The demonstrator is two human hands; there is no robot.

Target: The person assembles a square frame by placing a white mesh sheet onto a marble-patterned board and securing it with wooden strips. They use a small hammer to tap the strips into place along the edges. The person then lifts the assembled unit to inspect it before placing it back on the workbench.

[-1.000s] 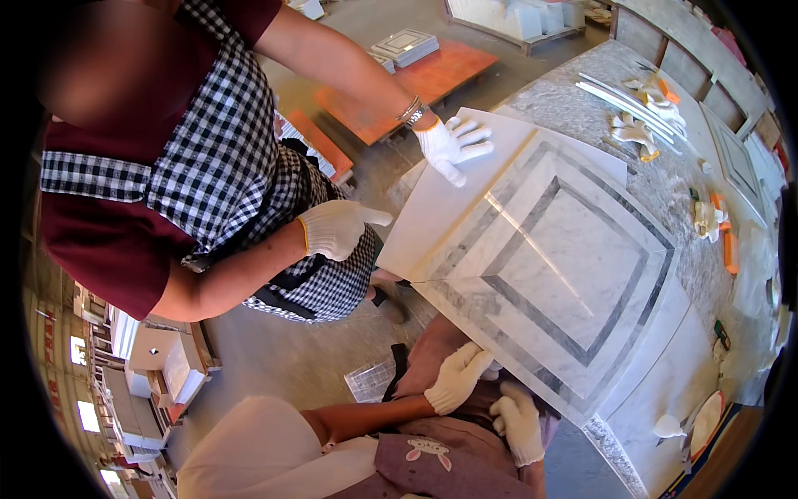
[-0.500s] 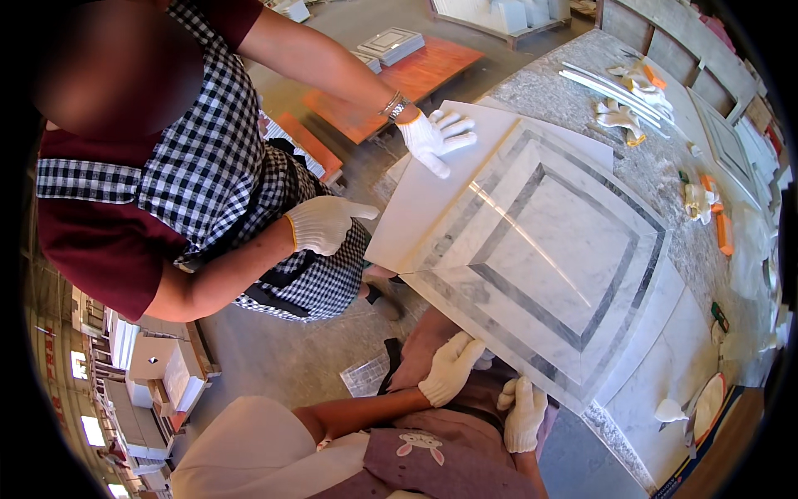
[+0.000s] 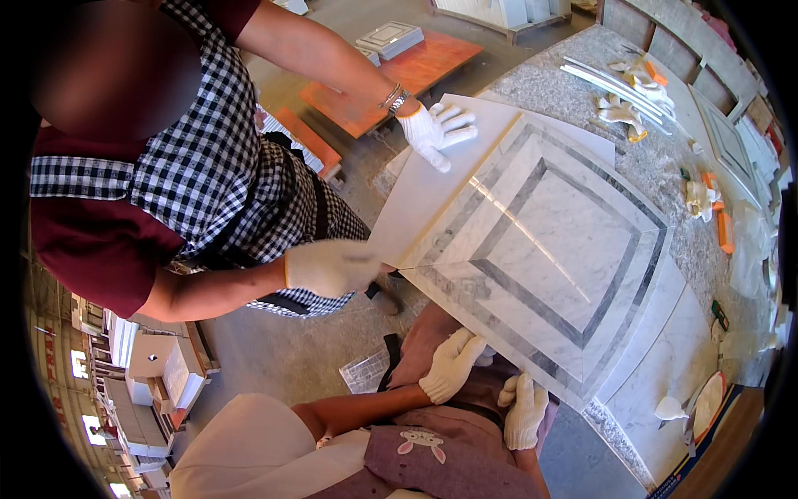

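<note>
So, big square marble slab [image 3: 540,241] with grey inlaid frames sits tilted, its near corner hanging past the granite table [image 3: 665,166] over the floor gap. Wearer's left hand [image 3: 450,366], white glove, fingers curled onto the slab's lower edge, gripping it from below. Right hand [image 3: 525,409], also gloved, sits just beside it at the same edge, fingers bent downward; grip there is hard to tell, looks like touching rather than clamped.

Co-worker in a checked apron [image 3: 224,183] stands across the left corner: one gloved hand [image 3: 439,133] spread flat on the slab's top corner, the other gloved hand [image 3: 332,268] closed at the left corner point.

Room: concrete floor [image 3: 274,358] is open between the two people, with a clear plastic bag [image 3: 366,373] lying near the wearer's knees. Orange boards [image 3: 399,75] lie behind the co-worker. Table's far side carries white strips [image 3: 615,83], gloves and orange tools [image 3: 715,208], well apart from the slab's right edge.
</note>
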